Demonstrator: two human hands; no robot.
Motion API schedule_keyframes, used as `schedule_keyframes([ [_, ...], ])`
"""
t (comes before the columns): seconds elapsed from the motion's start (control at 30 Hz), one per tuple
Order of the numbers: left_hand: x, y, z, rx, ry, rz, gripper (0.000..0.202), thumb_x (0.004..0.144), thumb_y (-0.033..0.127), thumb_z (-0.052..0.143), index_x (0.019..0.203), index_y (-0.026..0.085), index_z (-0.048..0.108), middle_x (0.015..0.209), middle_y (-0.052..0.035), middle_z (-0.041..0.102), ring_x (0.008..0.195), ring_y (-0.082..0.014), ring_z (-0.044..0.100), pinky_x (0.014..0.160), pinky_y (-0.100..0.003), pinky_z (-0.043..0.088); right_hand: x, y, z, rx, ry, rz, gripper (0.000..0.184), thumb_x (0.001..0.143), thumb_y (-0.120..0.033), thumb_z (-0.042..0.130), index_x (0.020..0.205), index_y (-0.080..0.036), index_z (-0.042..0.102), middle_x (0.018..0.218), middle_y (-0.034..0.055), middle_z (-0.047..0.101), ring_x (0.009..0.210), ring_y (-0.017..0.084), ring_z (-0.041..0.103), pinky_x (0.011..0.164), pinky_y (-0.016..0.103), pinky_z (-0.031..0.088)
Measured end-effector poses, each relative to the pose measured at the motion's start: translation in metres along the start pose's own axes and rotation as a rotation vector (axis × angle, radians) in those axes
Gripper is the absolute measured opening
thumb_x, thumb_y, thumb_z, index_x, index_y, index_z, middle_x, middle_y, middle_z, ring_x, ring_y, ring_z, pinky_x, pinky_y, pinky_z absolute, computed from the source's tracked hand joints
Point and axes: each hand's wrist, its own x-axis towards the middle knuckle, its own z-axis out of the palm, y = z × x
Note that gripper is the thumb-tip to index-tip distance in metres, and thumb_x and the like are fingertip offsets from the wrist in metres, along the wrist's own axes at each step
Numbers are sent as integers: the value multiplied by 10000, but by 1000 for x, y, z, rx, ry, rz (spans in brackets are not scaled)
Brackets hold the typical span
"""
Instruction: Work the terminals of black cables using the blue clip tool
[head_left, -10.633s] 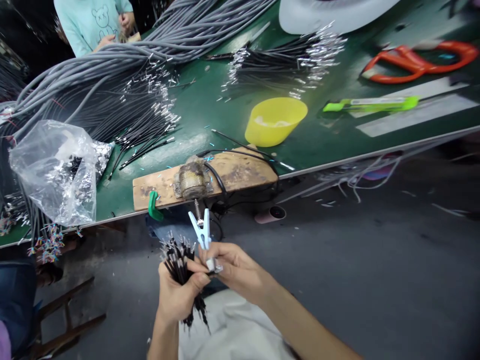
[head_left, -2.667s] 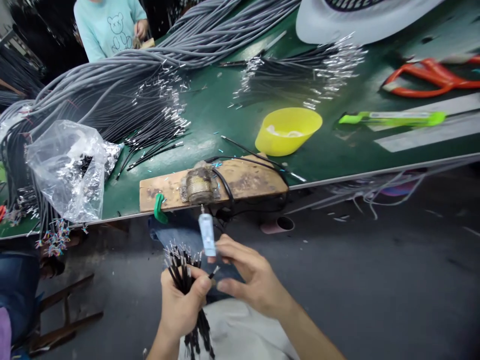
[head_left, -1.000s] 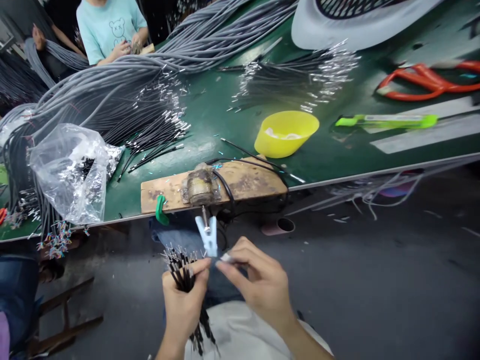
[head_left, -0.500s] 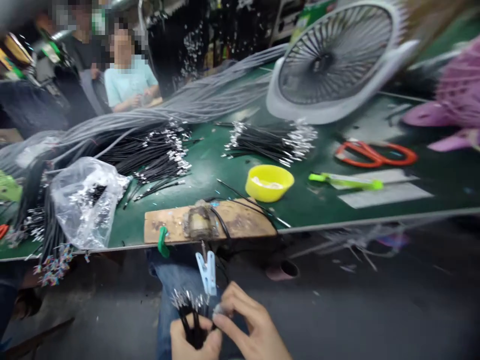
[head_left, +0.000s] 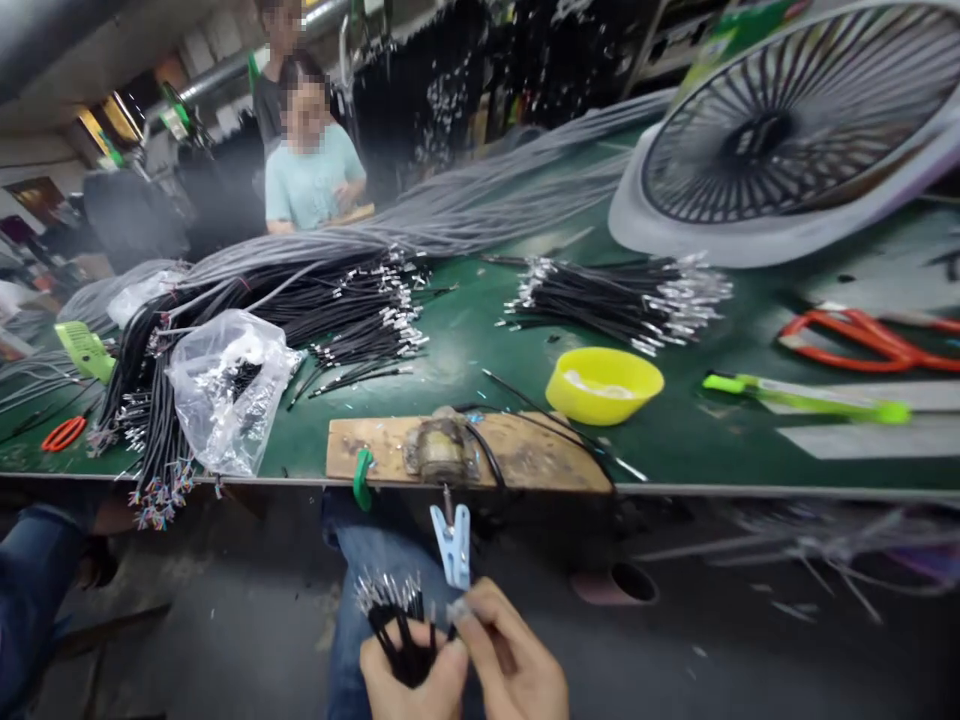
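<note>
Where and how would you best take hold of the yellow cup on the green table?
I'd likely pinch the yellow cup at the right-hand part of its rim, coming from above on that side: it stands upright with an open mouth and raised wall, while a black wire runs past its left and near side.

We are facing a long green-topped table (head_left: 461,335) with a pale edge (head_left: 270,484), which is stretching from nine o'clock to three. Below it, at four o'clock, we are seeing a dark grey floor (head_left: 795,675) dotted with pale scraps (head_left: 699,651); at eight, a blurred brown rail (head_left: 112,632) is crossing it. At ten, yellow-lit rectangular panels (head_left: 94,130) are glowing beneath a thick grey pipe (head_left: 45,45).
</note>
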Motion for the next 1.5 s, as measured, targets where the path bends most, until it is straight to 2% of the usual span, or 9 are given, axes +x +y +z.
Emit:
schedule_keyframes([
  [0.17,-4,18,7,0,-112,-101,461,623,565,683,523,147,513,338,79,348,303,-26,273,314,-159,224,3,-12,13,509,-84,498,316,681,-502,671,706,-199,585,523,-40,437,389,89,352,350,210,331],
  [0.27,-1,20,3,-44,-229,-168,479,621,600,663,530,147,536,345,84,316,302,-21,244,319,-169,211,10,-15,11,575,-146,541,295,645,-451,722,685,-179,614,527,-29,470,419,84,386,391,202,360],
  [0.6,11,4,-10,-25,-357,-315,412,617,557,682,531,173,560,319,91,290,265,-35,204,276,-193,186,23,-18,-13,167,-235,53,185,776,-297,620,634,-183,592,616,-11,484,558,115,445,507,219,383],
  [0.7,13,1,-8,15,-357,-278,380,558,485,745,477,186,523,312,57,378,261,-64,302,281,-209,219,17,-14,-5,132,-131,-15,172,816,-244,558,651,-197,545,595,-24,462,533,114,442,480,216,372],
  [0.9,6,10,-4,89,-322,-192,357,647,468,682,519,159,560,354,62,358,302,-52,269,318,-204,210,15,-9,-7,-256,77,-587,206,759,-26,512,766,-210,605,699,19,544,663,155,491,621,276,420],
  [1.0,9,20,-7,119,-343,-165,309,645,440,691,572,144,641,351,51,372,307,-56,273,320,-207,217,23,-12,-16,-15,-178,-209,84,802,-194,560,734,-192,608,687,28,547,646,154,501,594,275,419],
  [1.17,19,35,-8,224,-407,11,117,618,279,730,590,169,702,533,-65,631,487,-182,550,493,-315,466,43,-18,-27,442,-552,569,341,622,-456,736,656,-136,626,588,-10,513,555,97,457,532,214,368],
  [1.3,21,33,-8,231,-363,33,73,577,242,752,571,184,708,484,-43,612,437,-164,524,441,-290,442,60,-23,-28,435,-476,624,374,538,-449,795,571,-124,615,503,-46,472,475,56,376,471,183,304],
  [1.5,23,30,-13,191,-307,141,79,555,256,771,572,201,717,524,-29,628,507,-166,558,505,-287,469,76,-29,-12,380,-381,375,467,651,-608,642,703,-145,672,606,1,566,545,98,458,529,221,368],
])
